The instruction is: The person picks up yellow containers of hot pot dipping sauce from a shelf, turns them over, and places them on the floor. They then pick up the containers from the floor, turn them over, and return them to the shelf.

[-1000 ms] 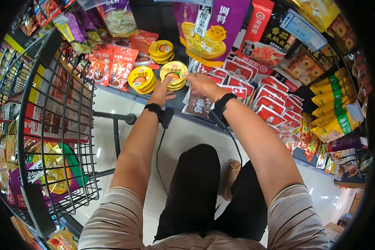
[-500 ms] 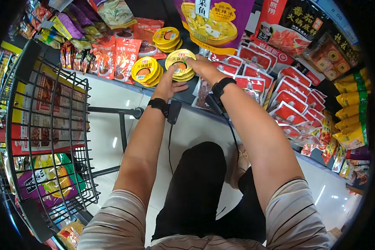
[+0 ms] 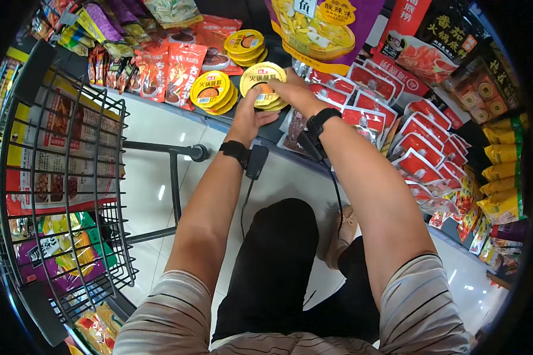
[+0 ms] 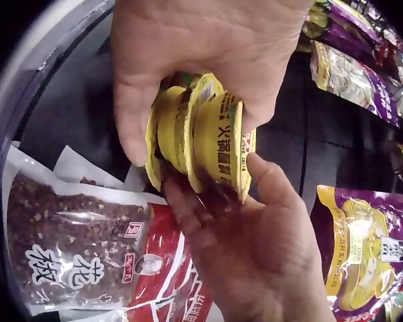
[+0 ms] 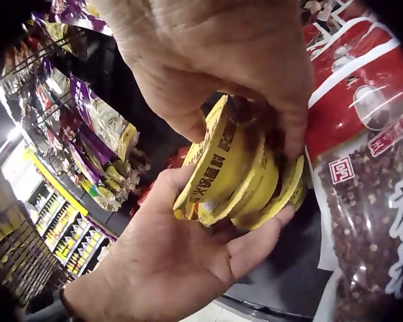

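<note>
Both hands hold a short stack of yellow dipping-sauce tubs [image 3: 263, 77] at the front of the shelf. My left hand [image 3: 250, 120] grips it from the near left, thumb over the top lid and fingers below. On the far right side, my right hand [image 3: 295, 94] pinches the same stack. In the left wrist view the tubs [image 4: 218, 144] lie rim to base between the two hands. The right wrist view shows the left fingers reaching under the bottom tub [image 5: 279, 201]. Two more stacks of matching tubs, one on the left [image 3: 210, 89] and one behind [image 3: 244, 44], stand close by.
Red sauce pouches [image 3: 183, 68] lie left of the tubs. To the right are a bag of Sichuan peppercorns [image 5: 369, 215] and rows of red packets [image 3: 420, 142]. A large purple pouch [image 3: 331, 29] stands behind. A loaded wire shopping cart [image 3: 68, 177] is at the left.
The head view has shifted, so the shelf goods sit a little farther right. My right hand has closed in around the stack's far right side, and both hands stay on the tubs.
</note>
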{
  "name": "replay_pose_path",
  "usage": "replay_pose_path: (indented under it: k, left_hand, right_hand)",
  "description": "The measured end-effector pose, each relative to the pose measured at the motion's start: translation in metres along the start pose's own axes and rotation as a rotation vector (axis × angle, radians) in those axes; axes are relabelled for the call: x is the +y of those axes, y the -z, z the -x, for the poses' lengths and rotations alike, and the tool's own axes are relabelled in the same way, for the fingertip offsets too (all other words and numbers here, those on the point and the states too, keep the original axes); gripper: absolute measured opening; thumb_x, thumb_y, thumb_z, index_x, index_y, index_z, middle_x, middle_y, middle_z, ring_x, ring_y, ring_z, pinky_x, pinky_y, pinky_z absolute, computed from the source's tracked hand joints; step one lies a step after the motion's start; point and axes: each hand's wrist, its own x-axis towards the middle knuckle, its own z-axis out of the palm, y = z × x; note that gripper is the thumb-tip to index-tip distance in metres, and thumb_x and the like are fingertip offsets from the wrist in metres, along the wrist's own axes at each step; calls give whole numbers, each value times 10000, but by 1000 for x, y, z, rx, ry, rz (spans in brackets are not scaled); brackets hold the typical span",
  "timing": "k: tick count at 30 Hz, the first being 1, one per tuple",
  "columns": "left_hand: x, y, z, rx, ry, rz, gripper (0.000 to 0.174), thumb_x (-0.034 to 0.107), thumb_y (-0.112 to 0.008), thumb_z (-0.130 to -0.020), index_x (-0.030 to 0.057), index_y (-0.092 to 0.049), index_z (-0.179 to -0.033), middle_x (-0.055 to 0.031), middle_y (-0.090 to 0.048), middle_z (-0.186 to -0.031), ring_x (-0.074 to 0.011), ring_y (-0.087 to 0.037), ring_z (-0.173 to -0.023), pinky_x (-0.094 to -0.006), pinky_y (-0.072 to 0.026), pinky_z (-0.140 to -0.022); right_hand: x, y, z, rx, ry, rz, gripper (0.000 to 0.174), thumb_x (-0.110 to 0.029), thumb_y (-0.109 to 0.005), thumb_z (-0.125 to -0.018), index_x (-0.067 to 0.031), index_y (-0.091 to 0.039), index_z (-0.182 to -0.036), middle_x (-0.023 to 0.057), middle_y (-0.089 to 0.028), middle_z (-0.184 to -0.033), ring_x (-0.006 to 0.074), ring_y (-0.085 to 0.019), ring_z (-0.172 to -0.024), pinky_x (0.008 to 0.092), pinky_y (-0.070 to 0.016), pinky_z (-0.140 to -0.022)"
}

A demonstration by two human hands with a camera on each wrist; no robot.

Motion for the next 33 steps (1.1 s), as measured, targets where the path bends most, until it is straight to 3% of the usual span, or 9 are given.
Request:
replay_pose_path:
  k: [4, 8, 9, 12, 15, 18, 23, 28, 33]
  left_hand:
    - [3, -3, 27, 55, -78, -4, 615, 499, -575, -933, 84, -472, -1375, -130, -652, -1220, -290, -695, -1004, -374, -559, -854]
    - [6, 1, 70, 137, -144, 8, 609, 494, -556, -946, 62, -470, -1367, -135, -655, -1212, -273, -701, -1003, -343, -585, -787]
    - [4, 3, 85, 163, -156, -3, 605, 491, -550, -951, 58, -469, -1367, -134, -656, -1213, -273, -701, -1003, -341, -586, -778]
    - [-8, 19, 139, 231, -147, -22, 594, 480, -530, -968, 46, -465, -1368, -132, -657, -1214, -273, -701, -1001, -333, -589, -748]
    - [-45, 60, 178, 256, -8, 80, 583, 469, -517, -977, 41, -465, -1370, -135, -661, -1210, -273, -706, -993, -327, -590, -728]
    - [-72, 86, 194, 272, 123, 138, 601, 483, -552, -950, 51, -485, -1363, -128, -667, -1214, -271, -698, -1030, -330, -577, -742]
    - [-109, 115, 198, 300, 212, 117, 631, 521, -593, -908, 77, -505, -1349, -109, -687, -1175, -257, -709, -987, -299, -555, -731]
    - [-128, 131, 203, 353, 285, -63, 604, 495, -604, -899, 91, -505, -1337, -88, -676, -1141, -216, -697, -945, -320, -561, -715]
    - [-161, 159, 210, 358, 260, -137, 561, 388, -629, -895, 79, -479, -1339, -90, -626, -1186, -208, -668, -1005, -361, -596, -741]
  right_hand:
    - [-21, 7, 20, -14, 129, -23, 595, -488, -648, -794, -1, -582, -1128, 276, -663, -1127, 387, -650, -1082, 419, -496, -917]
    - [-38, -2, 30, -92, 225, -114, 567, -537, -660, -788, -21, -599, -1016, 198, -675, -973, 320, -656, -941, 394, -495, -822]
    - [-35, -9, 28, -167, 266, -101, 482, -502, -669, -839, -36, -592, -933, 117, -651, -890, 176, -600, -860, 330, -492, -775]
    - [-56, -15, 40, -614, 185, 99, 540, -546, -658, -850, -11, -626, -919, 113, -650, -891, 174, -611, -839, 318, -516, -641]
    - [-44, -44, 50, -823, 42, 28, 722, -616, -610, -834, 52, -632, -1107, 169, -697, -986, 217, -660, -744, 356, -536, -605]
    - [-3, -79, 62, -808, -35, -101, 734, -614, -598, -839, 67, -618, -1113, 179, -684, -994, 263, -685, -764, 361, -578, -660]
    - [36, -116, 19, -803, -111, -312, 543, -408, -579, -911, 76, -556, -1158, 245, -634, -1089, 291, -700, -858, 377, -601, -682]
    - [8, -110, 13, -627, -142, -513, 444, -315, -544, -937, 54, -515, -1182, 259, -651, -1051, 326, -712, -797, 402, -601, -642]
    - [-3, -110, 18, -623, -250, -622, 420, -281, -498, -978, 32, -462, -1255, 242, -651, -1073, 321, -706, -835, 395, -591, -663]
